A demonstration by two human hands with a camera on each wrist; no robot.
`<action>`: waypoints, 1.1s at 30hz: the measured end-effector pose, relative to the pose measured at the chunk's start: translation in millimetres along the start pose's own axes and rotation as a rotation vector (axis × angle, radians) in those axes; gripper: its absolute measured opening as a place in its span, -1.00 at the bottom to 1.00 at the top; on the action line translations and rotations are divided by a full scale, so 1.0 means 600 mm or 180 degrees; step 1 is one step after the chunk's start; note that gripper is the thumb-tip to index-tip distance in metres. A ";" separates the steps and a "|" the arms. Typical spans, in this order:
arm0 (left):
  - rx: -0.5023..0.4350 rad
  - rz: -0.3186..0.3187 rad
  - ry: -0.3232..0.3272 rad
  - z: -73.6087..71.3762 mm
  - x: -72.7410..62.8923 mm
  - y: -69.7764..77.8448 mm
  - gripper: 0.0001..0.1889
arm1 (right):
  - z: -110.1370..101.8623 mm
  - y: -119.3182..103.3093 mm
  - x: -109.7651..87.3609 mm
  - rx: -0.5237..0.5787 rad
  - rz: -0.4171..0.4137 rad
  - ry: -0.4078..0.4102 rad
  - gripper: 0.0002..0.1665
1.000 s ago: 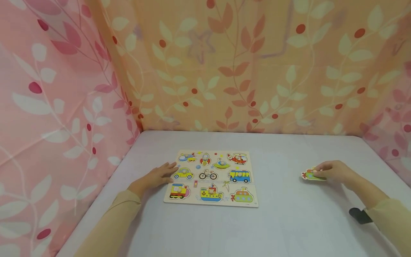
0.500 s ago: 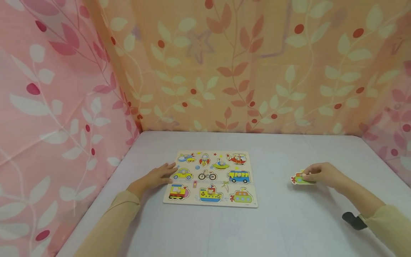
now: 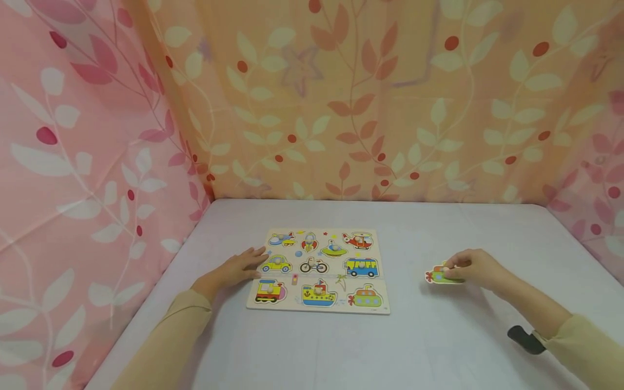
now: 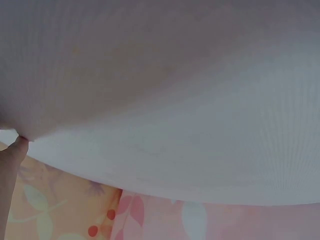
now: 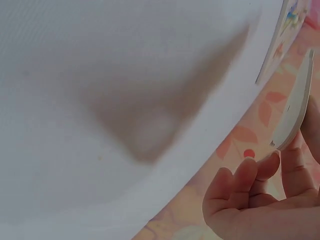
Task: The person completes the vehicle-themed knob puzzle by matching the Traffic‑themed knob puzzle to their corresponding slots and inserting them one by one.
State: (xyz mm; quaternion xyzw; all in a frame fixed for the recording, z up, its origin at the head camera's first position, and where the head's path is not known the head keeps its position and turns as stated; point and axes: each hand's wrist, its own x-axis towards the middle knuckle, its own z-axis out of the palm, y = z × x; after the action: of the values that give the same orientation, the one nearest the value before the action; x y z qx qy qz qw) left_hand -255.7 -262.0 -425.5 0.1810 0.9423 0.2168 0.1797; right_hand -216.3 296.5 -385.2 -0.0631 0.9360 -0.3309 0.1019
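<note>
In the head view, my right hand pinches a green and orange submarine puzzle piece by its knob, over the table to the right of the wooden puzzle board. The right wrist view shows the piece's pale underside in the fingers, raised above its shadow. My left hand rests at the board's left edge with fingers spread. Knobbed vehicle pieces sit in the board, among them a car, a bus and a ship. At its lower right, the submarine picture shows no knob.
A white cloth covers the table. Floral curtains stand along the back and the left side. A black device is fixed by the right sleeve, low over the table.
My right hand has moved left, and slightly nearer to me, carrying the submarine piece toward the board. My left hand stays at the board's left edge.
</note>
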 end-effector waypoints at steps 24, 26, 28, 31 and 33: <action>-0.0047 -0.0019 0.0021 0.000 -0.001 -0.001 -0.36 | 0.065 -0.056 0.004 0.0297 -0.0198 -0.0019 -0.73; -0.0051 -0.0020 0.0023 0.000 0.000 -0.001 -0.36 | 0.072 -0.061 0.005 0.0316 -0.0163 -0.0046 -0.74; -0.0061 -0.0027 0.0022 -0.001 0.001 -0.001 -0.36 | 0.080 -0.065 0.008 0.0320 -0.0129 -0.0069 -0.75; -0.0074 -0.0034 0.0023 0.000 0.002 -0.001 -0.37 | 0.090 -0.072 0.011 0.0315 -0.0046 -0.0104 -0.76; -0.0081 -0.0038 0.0021 0.000 0.002 -0.001 -0.37 | 0.096 -0.076 0.013 0.0311 -0.0009 -0.0119 -0.75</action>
State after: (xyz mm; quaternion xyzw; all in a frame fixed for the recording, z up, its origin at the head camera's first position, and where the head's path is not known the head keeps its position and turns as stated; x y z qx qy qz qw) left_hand -256.9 -262.3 -426.0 0.1723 0.9411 0.2283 0.1802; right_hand -208.0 224.9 -401.5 -0.0655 0.9166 -0.3751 0.1218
